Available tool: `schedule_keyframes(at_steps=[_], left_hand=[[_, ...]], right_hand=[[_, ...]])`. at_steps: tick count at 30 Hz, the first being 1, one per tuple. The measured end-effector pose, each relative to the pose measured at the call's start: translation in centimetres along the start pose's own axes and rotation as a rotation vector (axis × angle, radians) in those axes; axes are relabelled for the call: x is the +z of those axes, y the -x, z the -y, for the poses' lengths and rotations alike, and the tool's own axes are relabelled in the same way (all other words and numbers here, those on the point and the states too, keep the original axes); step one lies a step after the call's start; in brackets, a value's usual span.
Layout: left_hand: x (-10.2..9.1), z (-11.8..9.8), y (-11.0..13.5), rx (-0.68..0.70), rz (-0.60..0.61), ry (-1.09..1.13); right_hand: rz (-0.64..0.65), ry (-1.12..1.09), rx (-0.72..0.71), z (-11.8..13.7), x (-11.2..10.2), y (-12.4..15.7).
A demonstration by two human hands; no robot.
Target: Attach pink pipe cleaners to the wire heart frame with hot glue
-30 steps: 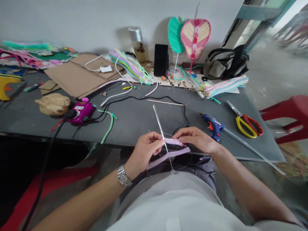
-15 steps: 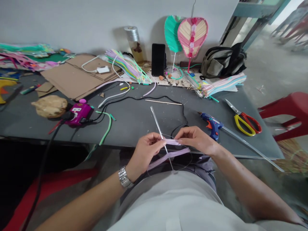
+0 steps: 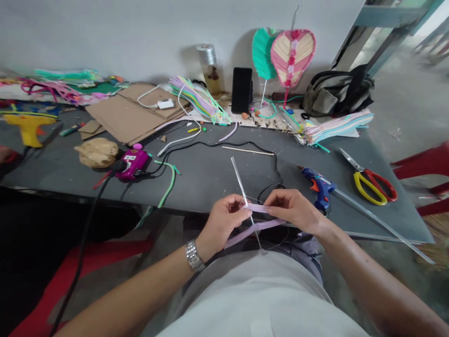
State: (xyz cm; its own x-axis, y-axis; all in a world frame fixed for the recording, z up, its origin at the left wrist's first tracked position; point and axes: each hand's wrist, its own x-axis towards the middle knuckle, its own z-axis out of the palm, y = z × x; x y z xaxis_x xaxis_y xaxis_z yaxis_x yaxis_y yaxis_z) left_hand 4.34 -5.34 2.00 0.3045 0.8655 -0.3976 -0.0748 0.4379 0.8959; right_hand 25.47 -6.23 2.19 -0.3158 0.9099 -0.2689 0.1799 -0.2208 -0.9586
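Observation:
Just past the table's front edge, my left hand (image 3: 228, 219) pinches a thin silvery wire stem (image 3: 238, 177) where an upper lilac pipe-cleaner strip (image 3: 258, 208) crosses it. My right hand (image 3: 296, 210) is closed on that strip's right end between thumb and fingers. A second lilac strip (image 3: 271, 224) runs across the stem lower down, bent at the middle. A fine wire loop curves around both strips. The stem slants from the table side down toward my shirt. Exactly where my left fingertips meet the strip is partly hidden.
A blue glue gun (image 3: 319, 185) with a long clear stick and scissors (image 3: 373, 182) lie right. Pipe-cleaner bundles (image 3: 201, 100), a phone (image 3: 242, 91) and heart-shaped fans (image 3: 293, 58) line the wall. A purple power socket (image 3: 131, 164) sits left, near another person's hand (image 3: 6, 154).
The view has turned left, so everything sits further right and a yellow glue gun shows more fully. Both hands keep their hold, with little visible movement against the strips.

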Motion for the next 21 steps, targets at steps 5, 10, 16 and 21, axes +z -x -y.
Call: schedule_keyframes(at_steps=[5, 10, 16, 21], left_hand=[[-0.1, 0.2, 0.0, 0.003, 0.005, -0.01], [-0.4, 0.3, 0.0, 0.018, 0.039, -0.027], [-0.5, 0.1, 0.1, 0.054, 0.037, -0.085], [-2.9, -1.4, 0.4, 0.146, -0.109, -0.099]], right_hand=[[-0.053, 0.038, -0.007, -0.1, 0.3, -0.1], [-0.113, 0.063, -0.008, -0.7, 0.3, -0.4], [-0.121, 0.045, -0.011, -0.5, 0.4, -0.4], [-0.142, 0.045, -0.015, -0.2, -0.8, -0.5]])
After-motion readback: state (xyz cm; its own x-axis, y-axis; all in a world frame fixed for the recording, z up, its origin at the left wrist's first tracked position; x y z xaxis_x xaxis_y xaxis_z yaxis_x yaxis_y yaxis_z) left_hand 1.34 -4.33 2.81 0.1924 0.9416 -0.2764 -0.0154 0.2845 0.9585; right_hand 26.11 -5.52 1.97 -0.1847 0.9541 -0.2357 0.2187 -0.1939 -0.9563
